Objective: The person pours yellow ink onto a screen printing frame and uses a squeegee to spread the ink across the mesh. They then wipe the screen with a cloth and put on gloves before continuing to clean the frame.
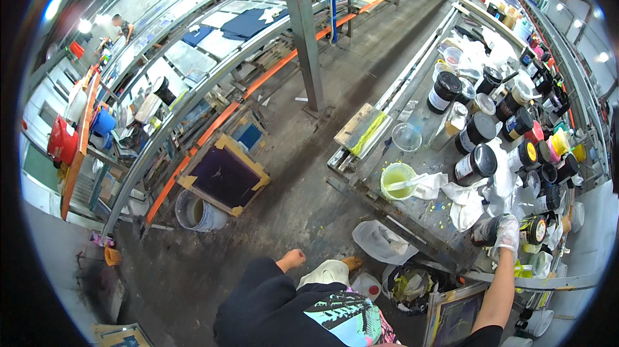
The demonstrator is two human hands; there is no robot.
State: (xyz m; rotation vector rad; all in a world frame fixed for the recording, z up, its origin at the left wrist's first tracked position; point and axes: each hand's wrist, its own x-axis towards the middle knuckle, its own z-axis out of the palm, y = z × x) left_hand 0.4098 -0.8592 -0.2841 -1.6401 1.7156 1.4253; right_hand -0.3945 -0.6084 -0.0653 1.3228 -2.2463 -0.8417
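My right hand (pixel 508 233), in a thin see-through plastic glove, reaches out to the right and grips a black ink jar (pixel 485 231) near the table's front edge. Its fingers are partly hidden against the jar. Right beside it stands another dark jar (pixel 532 229) with a label, and white rags (pixel 465 204) lie just behind. My left hand (pixel 291 260) is bare and hangs low over the floor by my body, with curled fingers and nothing visible in them.
On the table stand a tub of yellow-green ink (pixel 398 181), a clear plastic tub (pixel 407 137) and several black jars (pixel 476 164). Below are a cut white jug (pixel 385 242) and a lined bin (pixel 412 284). A framed screen (pixel 225 171), a bucket (pixel 198 211) and a steel post (pixel 305 44) stand left.
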